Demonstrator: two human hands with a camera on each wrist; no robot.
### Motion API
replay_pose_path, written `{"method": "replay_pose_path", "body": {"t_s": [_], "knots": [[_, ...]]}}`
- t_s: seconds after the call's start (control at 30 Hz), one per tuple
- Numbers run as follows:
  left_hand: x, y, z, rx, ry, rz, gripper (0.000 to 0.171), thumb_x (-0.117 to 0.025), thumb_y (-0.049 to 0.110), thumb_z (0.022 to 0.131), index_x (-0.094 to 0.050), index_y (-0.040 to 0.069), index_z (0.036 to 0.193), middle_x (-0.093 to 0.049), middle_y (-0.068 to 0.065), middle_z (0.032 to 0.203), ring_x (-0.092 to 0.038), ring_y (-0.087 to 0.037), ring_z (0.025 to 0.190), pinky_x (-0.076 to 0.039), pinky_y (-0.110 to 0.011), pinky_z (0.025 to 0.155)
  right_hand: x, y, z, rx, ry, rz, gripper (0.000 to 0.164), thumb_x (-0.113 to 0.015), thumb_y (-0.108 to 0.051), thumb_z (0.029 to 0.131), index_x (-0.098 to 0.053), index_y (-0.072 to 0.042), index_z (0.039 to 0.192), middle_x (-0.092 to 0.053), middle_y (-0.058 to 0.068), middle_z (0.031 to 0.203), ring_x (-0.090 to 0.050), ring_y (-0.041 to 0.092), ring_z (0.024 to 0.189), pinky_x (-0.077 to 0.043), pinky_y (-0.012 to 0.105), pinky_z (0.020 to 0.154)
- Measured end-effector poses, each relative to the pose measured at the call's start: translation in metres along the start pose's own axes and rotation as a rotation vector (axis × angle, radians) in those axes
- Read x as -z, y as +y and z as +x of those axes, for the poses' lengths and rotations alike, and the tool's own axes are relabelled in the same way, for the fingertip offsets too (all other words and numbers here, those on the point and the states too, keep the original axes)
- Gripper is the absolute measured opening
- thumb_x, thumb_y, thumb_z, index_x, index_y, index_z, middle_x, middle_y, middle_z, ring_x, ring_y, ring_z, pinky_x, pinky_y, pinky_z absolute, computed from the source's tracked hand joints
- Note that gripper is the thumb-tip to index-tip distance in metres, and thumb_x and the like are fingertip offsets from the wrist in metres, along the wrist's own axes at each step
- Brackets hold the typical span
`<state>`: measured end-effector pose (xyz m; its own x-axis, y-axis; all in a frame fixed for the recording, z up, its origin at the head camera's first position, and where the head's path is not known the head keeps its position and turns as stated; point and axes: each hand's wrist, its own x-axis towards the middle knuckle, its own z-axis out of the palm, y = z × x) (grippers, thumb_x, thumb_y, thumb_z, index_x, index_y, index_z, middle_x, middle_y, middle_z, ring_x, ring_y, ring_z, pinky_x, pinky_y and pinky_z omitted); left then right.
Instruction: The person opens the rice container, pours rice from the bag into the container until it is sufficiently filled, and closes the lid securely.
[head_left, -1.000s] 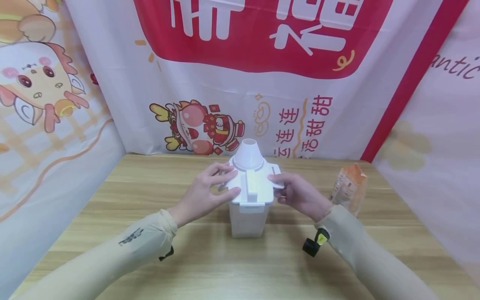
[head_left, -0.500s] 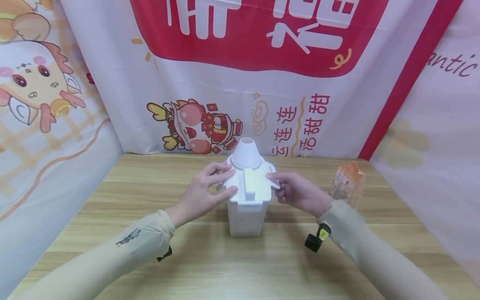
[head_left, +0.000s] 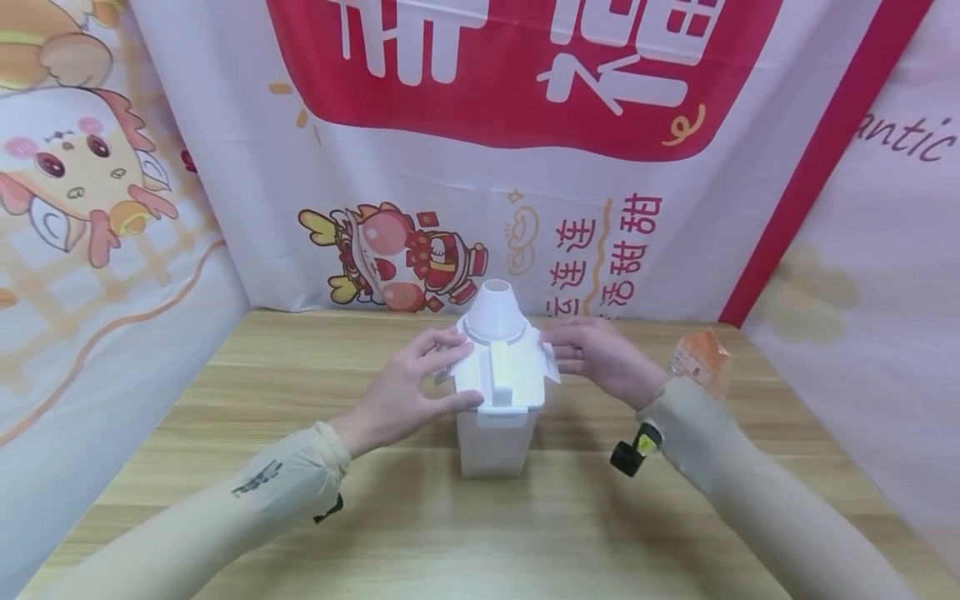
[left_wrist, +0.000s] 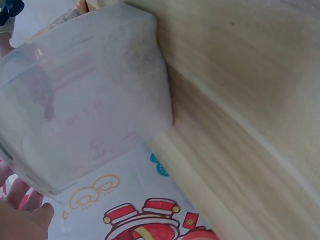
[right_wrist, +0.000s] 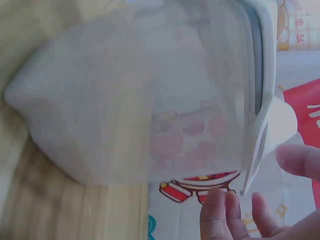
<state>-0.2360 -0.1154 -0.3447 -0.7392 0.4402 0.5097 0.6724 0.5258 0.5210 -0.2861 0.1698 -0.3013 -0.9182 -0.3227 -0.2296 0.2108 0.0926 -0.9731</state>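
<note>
A translucent storage container (head_left: pixel 495 446) stands upright on the wooden table, with a white lid (head_left: pixel 525 379) on it. A white cone-shaped cup (head_left: pixel 495 312) sits on the lid's far part. My left hand (head_left: pixel 408 379) rests on the lid's left side, fingers spread and thumb at the near corner. The right-hand latch flap (head_left: pixel 552 363) slants outward and down from the lid. My right hand (head_left: pixel 600 354) is beside this flap with its fingers extended. In the right wrist view, the thumb (right_wrist: pixel 300 160) and fingers lie on either side of the flap (right_wrist: pixel 257 155), seemingly apart from it.
An orange-and-white bag (head_left: pixel 705 362) stands at the right, partly behind the right forearm. Printed cloth (head_left: pixel 465 183) hangs behind the table (head_left: pixel 300 358) and along both sides. A raised white handle (head_left: pixel 501 375) runs along the lid's near part.
My right hand has loosened from the right latch flap; its curled fingers have straightened and shifted slightly away from me. The flap slants more steeply down. My left hand stays on the lid.
</note>
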Motion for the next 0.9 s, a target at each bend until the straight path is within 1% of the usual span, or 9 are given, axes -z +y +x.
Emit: {"method": "replay_pose_path", "body": {"t_s": [0.13, 0.2, 0.3, 0.4, 0.47, 0.57, 0.63, 0.77, 0.9], "knots": [[0.003, 0.006, 0.000, 0.031, -0.057, 0.030, 0.084, -0.072, 0.063, 0.079, -0.050, 0.015, 0.144, -0.045, 0.003, 0.143, -0.041, -0.018, 0.132, -0.040, -0.051, 0.105, 0.001, -0.003, 0.005, 0.075, -0.009, -0.033, 0.050, -0.061, -0.009, 0.096, -0.046, 0.000, 0.142, -0.046, 0.013, 0.144, -0.046, 0.030, 0.128, -0.044, 0.044, 0.103], [0.004, 0.009, 0.000, 0.030, -0.078, 0.050, 0.094, -0.072, 0.067, 0.076, -0.044, 0.015, 0.148, -0.041, 0.002, 0.145, -0.041, -0.018, 0.131, -0.041, -0.049, 0.104, 0.001, -0.003, 0.007, 0.123, -0.020, -0.066, 0.049, -0.060, -0.010, 0.096, -0.046, -0.003, 0.144, -0.046, 0.010, 0.146, -0.045, 0.027, 0.130, -0.043, 0.043, 0.105], [0.004, 0.012, 0.000, -0.009, -0.085, 0.081, 0.102, -0.071, 0.070, 0.073, -0.039, 0.013, 0.151, -0.039, -0.001, 0.148, -0.040, -0.018, 0.132, -0.042, -0.047, 0.104, -0.001, -0.003, 0.011, 0.190, -0.032, -0.124, 0.045, -0.059, -0.013, 0.098, -0.051, -0.007, 0.142, -0.051, 0.008, 0.142, -0.046, 0.024, 0.130, -0.040, 0.043, 0.106], [0.005, 0.012, 0.000, -0.080, -0.072, 0.111, 0.099, -0.074, 0.067, 0.073, -0.043, 0.008, 0.148, -0.043, -0.006, 0.147, -0.040, -0.021, 0.132, -0.041, -0.047, 0.105, -0.004, -0.003, 0.015, 0.218, -0.040, -0.204, 0.041, -0.060, -0.016, 0.097, -0.057, -0.012, 0.138, -0.055, 0.002, 0.139, -0.046, 0.022, 0.130, -0.037, 0.046, 0.109], [0.007, 0.012, 0.000, -0.123, -0.058, 0.132, 0.095, -0.076, 0.064, 0.073, -0.049, 0.005, 0.143, -0.048, -0.009, 0.144, -0.041, -0.022, 0.133, -0.036, -0.047, 0.109, -0.006, -0.003, 0.018, 0.223, -0.041, -0.235, 0.040, -0.060, -0.017, 0.096, -0.059, -0.015, 0.135, -0.057, -0.001, 0.136, -0.047, 0.020, 0.129, -0.036, 0.047, 0.109], [0.009, 0.012, 0.001, -0.181, -0.044, 0.154, 0.089, -0.079, 0.060, 0.074, -0.057, 0.000, 0.136, -0.053, -0.012, 0.140, -0.043, -0.026, 0.133, -0.026, -0.047, 0.115, -0.009, -0.004, 0.022, 0.220, -0.034, -0.250, 0.037, -0.061, -0.016, 0.095, -0.062, -0.016, 0.132, -0.058, -0.003, 0.134, -0.047, 0.019, 0.129, -0.036, 0.050, 0.109], [0.009, 0.011, 0.002, -0.195, -0.049, 0.169, 0.087, -0.078, 0.060, 0.075, -0.058, -0.001, 0.134, -0.053, -0.013, 0.141, -0.043, -0.027, 0.134, -0.021, -0.044, 0.117, -0.010, -0.004, 0.024, 0.216, -0.025, -0.250, 0.035, -0.062, -0.016, 0.095, -0.063, -0.016, 0.130, -0.060, -0.002, 0.132, -0.048, 0.020, 0.128, -0.036, 0.051, 0.108], [0.008, 0.012, 0.002, -0.187, -0.062, 0.187, 0.088, -0.074, 0.062, 0.077, -0.056, 0.000, 0.137, -0.050, -0.013, 0.143, -0.040, -0.028, 0.136, -0.022, -0.044, 0.116, -0.012, -0.005, 0.026, 0.198, -0.007, -0.250, 0.033, -0.063, -0.018, 0.096, -0.064, -0.014, 0.129, -0.062, 0.000, 0.129, -0.050, 0.021, 0.125, -0.037, 0.051, 0.107], [0.007, 0.012, 0.001, -0.168, -0.064, 0.185, 0.088, -0.072, 0.064, 0.078, -0.055, 0.001, 0.138, -0.049, -0.011, 0.144, -0.037, -0.028, 0.138, -0.027, -0.045, 0.114, -0.013, -0.005, 0.026, 0.184, 0.005, -0.268, 0.034, -0.062, -0.018, 0.096, -0.062, -0.014, 0.131, -0.061, 0.001, 0.130, -0.050, 0.022, 0.125, -0.037, 0.052, 0.108]]}}
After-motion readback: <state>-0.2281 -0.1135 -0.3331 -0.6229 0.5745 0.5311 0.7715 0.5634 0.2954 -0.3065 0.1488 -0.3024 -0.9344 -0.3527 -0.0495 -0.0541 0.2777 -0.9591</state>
